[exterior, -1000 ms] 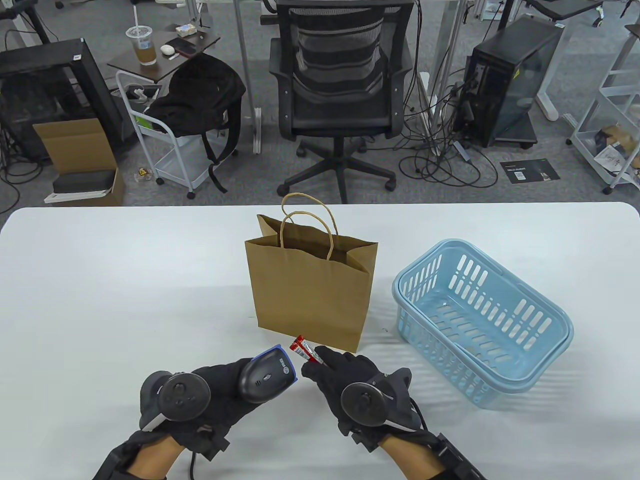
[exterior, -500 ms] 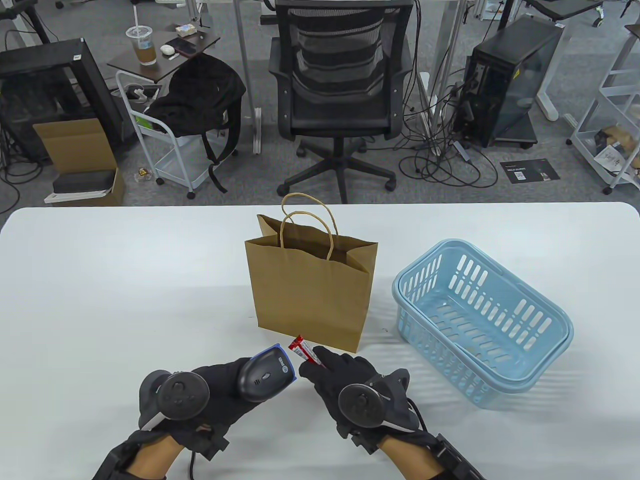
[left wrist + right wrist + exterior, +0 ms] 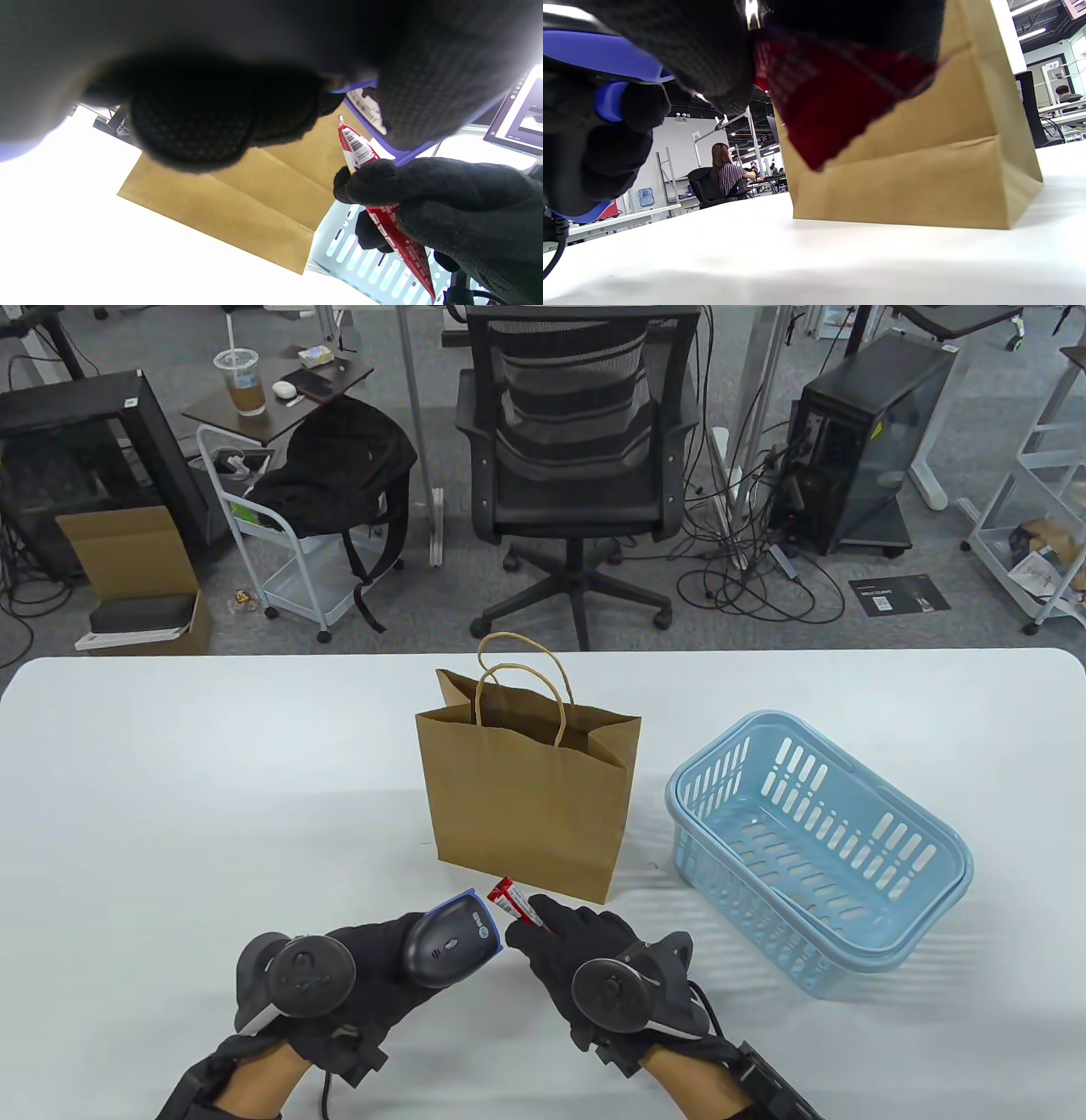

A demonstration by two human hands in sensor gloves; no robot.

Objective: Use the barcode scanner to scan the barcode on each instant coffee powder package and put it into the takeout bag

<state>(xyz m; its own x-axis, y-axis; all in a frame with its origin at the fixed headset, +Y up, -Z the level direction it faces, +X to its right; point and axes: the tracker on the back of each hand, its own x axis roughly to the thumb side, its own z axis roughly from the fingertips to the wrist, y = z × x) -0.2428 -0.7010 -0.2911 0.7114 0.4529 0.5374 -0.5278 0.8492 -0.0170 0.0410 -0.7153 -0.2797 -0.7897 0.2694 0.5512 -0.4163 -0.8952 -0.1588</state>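
Observation:
My left hand (image 3: 373, 963) grips a grey and blue barcode scanner (image 3: 450, 937) low at the table's front, its nose pointing right. My right hand (image 3: 564, 933) pinches a red coffee stick package (image 3: 513, 901) right at the scanner's nose. In the left wrist view the package (image 3: 360, 152) shows its barcode end beside the scanner's blue edge (image 3: 403, 156). The brown paper takeout bag (image 3: 526, 797) stands upright and open just behind both hands. In the right wrist view the package (image 3: 835, 97) hangs red and blurred before the bag (image 3: 925, 169).
A light blue plastic basket (image 3: 819, 848) sits to the right of the bag, with nothing visible inside. The white table (image 3: 212, 780) stretches wide to the left. A black office chair (image 3: 577, 441) stands beyond the far edge.
My right hand has crept slightly left toward the scanner with the package. The left hand and scanner hold still.

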